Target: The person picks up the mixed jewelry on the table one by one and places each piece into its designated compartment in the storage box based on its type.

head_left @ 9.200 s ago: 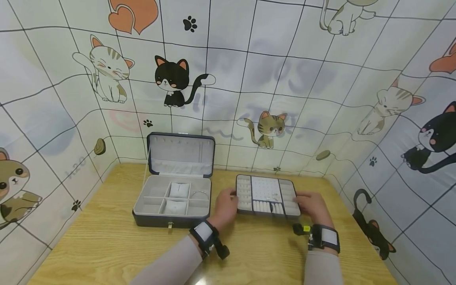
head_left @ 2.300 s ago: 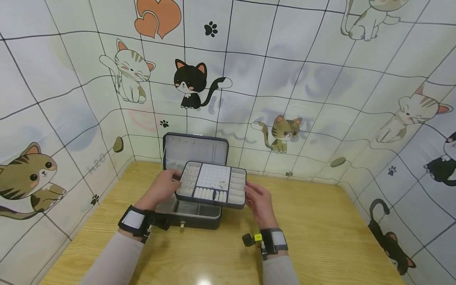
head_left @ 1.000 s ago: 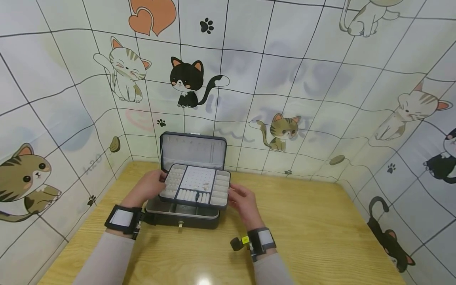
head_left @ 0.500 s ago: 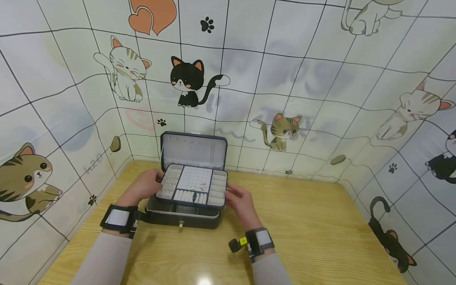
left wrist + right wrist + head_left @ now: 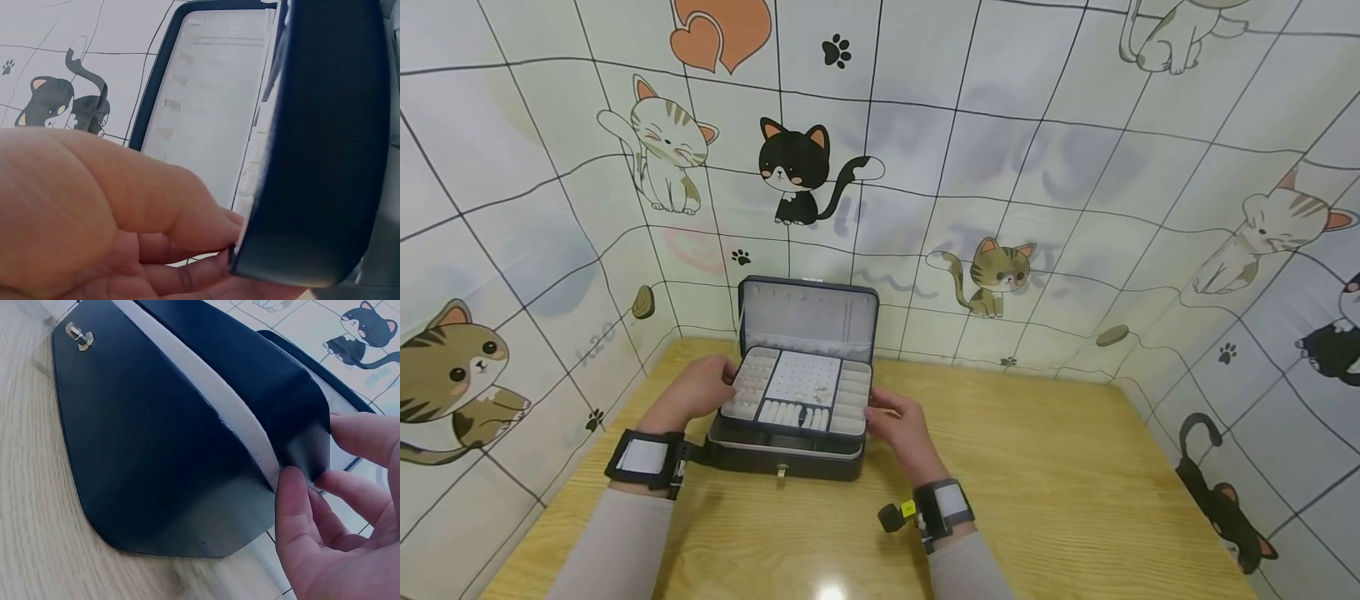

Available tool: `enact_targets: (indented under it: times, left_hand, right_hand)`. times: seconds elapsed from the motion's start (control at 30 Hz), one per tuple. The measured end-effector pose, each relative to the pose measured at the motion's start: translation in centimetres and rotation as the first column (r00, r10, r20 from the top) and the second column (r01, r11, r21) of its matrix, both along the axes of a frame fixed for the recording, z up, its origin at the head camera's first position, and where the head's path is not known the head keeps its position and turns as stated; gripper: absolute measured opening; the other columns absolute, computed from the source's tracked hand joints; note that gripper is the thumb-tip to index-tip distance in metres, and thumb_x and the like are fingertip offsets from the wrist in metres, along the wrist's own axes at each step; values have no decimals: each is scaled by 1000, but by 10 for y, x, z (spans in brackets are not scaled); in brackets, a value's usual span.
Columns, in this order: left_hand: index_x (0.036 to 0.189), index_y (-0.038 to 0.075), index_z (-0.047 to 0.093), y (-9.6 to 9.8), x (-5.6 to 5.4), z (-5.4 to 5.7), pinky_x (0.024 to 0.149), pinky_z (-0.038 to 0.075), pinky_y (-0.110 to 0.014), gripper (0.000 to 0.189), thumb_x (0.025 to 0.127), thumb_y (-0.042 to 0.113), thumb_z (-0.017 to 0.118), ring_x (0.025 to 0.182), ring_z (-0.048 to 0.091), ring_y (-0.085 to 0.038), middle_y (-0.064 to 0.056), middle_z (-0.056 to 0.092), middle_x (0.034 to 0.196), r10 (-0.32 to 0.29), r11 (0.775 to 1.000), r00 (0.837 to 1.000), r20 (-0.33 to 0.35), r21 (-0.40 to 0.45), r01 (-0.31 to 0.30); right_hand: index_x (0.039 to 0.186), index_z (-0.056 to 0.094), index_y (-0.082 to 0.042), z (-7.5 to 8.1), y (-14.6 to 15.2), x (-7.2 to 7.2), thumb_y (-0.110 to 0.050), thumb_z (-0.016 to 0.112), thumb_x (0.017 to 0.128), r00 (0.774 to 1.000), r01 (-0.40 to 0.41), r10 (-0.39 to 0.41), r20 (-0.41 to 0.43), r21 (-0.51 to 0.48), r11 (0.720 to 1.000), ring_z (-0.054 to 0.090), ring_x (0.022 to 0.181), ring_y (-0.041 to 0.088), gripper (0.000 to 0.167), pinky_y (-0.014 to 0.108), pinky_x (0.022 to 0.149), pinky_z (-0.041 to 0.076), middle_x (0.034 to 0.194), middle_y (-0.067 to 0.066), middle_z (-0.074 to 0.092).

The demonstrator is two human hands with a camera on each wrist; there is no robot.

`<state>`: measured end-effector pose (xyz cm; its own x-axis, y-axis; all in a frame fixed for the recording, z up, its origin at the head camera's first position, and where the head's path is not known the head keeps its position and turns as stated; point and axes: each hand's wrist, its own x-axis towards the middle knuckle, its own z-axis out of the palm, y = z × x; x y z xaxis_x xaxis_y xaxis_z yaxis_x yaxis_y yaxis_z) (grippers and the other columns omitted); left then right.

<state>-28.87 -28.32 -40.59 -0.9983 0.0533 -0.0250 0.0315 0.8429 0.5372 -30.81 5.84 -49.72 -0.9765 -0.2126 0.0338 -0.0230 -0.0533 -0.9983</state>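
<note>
Both hands hold a dark jewellery tray (image 5: 805,375) over the base of a dark jewellery box (image 5: 752,460). In the left wrist view, the left hand (image 5: 125,212) pinches the tray's left end, thumb at the rim and fingers beneath. At the opposite end the right hand (image 5: 356,519) grips the tray's corner between thumb and fingers. Ring rolls, a dotted white panel with small earrings, and side compartments show on the tray. Its front edge stands above the box's pale inner rim (image 5: 240,425), leaving a strip of the base's compartments visible; the rest is hidden.
The box's lid (image 5: 808,321) stands open at the back, near the cat-patterned wall covering (image 5: 910,150). A gold clasp (image 5: 782,471) sits on the front. The wooden table (image 5: 1037,483) extends to the right. Each wrist carries a strapped camera (image 5: 891,517).
Earlier the tray was on the table right of the box, whose cushions and bracelet showed. Both hands have brought it over the box; in the last second it shifted left and slightly lower.
</note>
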Motion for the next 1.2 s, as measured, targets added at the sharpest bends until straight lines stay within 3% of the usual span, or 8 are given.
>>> enact_targets:
  times: [0.43, 0.97, 1.2]
  left_hand:
    - [101, -9, 66, -1, -3, -4, 68, 46, -36, 20, 83, -1, 62, 81, 56, -28, -16, 62, 90, -22, 999, 1000, -9, -33, 22]
    - [82, -2, 62, -1, -3, -4, 59, 38, -33, 3, 80, -1, 63, 70, 49, -23, -7, 52, 75, -11, 1000, 1000, 22, -26, 12]
    - [66, 12, 45, -2, -1, -6, 58, 32, -31, 26, 76, -3, 64, 64, 42, -19, 0, 39, 66, -21, 998, 1000, 13, -64, 22]
  right_hand:
    - [142, 65, -2, 2, -1, 0, -8, 72, 98, 1000, -19, 19, -5, 26, 999, 69, 104, 18, 45, 31, 90, 60, 133, 21, 63]
    - [142, 65, -1, 5, -1, 4, -7, 72, 98, 999, -12, 16, -30, 117, 993, 69, 102, 16, 45, 33, 94, 60, 137, 21, 63]
    - [137, 68, 1, 3, -4, 2, -7, 77, 94, 998, 0, 11, -66, 157, 988, 66, 95, 15, 45, 30, 88, 60, 127, 23, 67]
